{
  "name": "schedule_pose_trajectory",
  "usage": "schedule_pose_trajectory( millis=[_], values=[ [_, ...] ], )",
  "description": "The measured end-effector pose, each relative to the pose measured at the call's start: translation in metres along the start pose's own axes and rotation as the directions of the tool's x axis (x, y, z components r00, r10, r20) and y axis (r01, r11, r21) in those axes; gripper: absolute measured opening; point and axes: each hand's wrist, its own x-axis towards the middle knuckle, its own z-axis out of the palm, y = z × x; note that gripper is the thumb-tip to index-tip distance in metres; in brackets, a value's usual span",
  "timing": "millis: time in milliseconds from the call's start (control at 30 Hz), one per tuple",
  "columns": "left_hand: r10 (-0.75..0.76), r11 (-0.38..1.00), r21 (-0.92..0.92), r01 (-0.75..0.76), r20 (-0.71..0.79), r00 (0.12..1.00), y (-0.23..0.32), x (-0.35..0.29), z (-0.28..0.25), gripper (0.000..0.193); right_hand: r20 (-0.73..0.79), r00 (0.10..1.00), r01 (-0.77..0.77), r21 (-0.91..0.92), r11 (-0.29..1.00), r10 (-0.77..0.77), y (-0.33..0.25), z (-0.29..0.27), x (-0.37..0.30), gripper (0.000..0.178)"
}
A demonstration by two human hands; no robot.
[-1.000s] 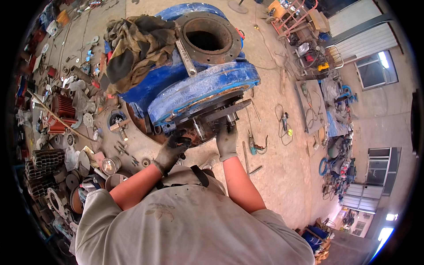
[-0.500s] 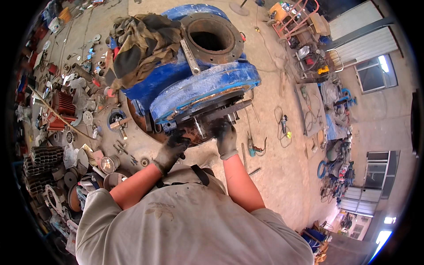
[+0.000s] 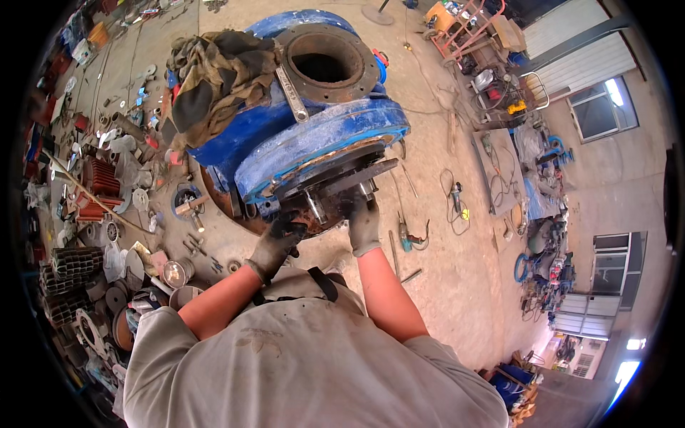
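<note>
Under the front of the blue machine [image 3: 321,135], curls the fingers [image 3: 291,228] of the gloved left hand [image 3: 273,248] loosely, apart from the thumb, near a shiny stud [image 3: 316,207]; reaches the gloved right hand [image 3: 364,228] up beneath a dark metal bar [image 3: 362,175], but cannot tell whether with fingers clamped or apart
</note>
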Motion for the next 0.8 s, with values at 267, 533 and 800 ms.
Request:
schedule_pose_trajectory(
  millis=[267, 533, 800],
  values=[
    [-0.003, 1.000, -0.020, 0.003, -0.019, 1.000, -0.003, -0.006, 0.002, 0.049, -0.052, 0.997, -0.043, 0.109, 0.993, 0.049, -0.007, 0.008, 0.002, 0.037],
    [-0.009, 1.000, -0.028, 0.008, -0.023, 1.000, 0.003, -0.009, 0.001, 0.053, -0.206, 0.954, -0.211, 0.052, 0.976, 0.217, -0.045, -0.012, -0.015, 0.050],
    [-0.023, 1.000, -0.011, 0.024, 0.018, 1.000, -0.009, -0.001, -0.008, 0.055, -0.077, 0.954, 0.215, -0.505, 0.836, -0.291, -0.129, 0.000, -0.028, 0.023]
  ],
)
